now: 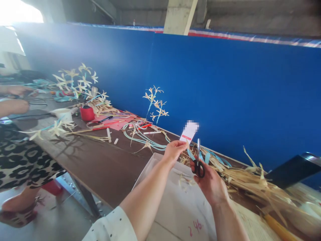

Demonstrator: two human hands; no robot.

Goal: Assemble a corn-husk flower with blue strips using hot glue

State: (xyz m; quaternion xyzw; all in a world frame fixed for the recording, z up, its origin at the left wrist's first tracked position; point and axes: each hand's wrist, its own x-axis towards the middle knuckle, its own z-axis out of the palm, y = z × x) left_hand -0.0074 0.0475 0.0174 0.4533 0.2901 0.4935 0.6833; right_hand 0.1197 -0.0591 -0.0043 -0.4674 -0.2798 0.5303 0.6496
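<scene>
My left hand (175, 152) is closed, thumb and fingers pinched on the end of a small pale strip (187, 143). A light blue strip (190, 154) hangs just below those fingertips; whether the two are joined I cannot tell. Black-handled scissors (199, 167) are in my right hand (212, 184), its fingers wrapped round the handles, the blade pointing up beside the blue strip. Behind my left fingertips is a white card (187, 137) with a red band, partly blurred out. Beneath both hands lies a white board (173, 201) with a few pale scraps and red handwriting.
Dried husks (240, 180) pile at the right, near a dark upright device (296, 170). Blue cord (147, 145), husk flowers (84, 82) and a red tape roll (87, 113) lie leftward on the brown table (120, 174). Another person's arm (12, 107) reaches in. A blue wall (225, 90) stands behind.
</scene>
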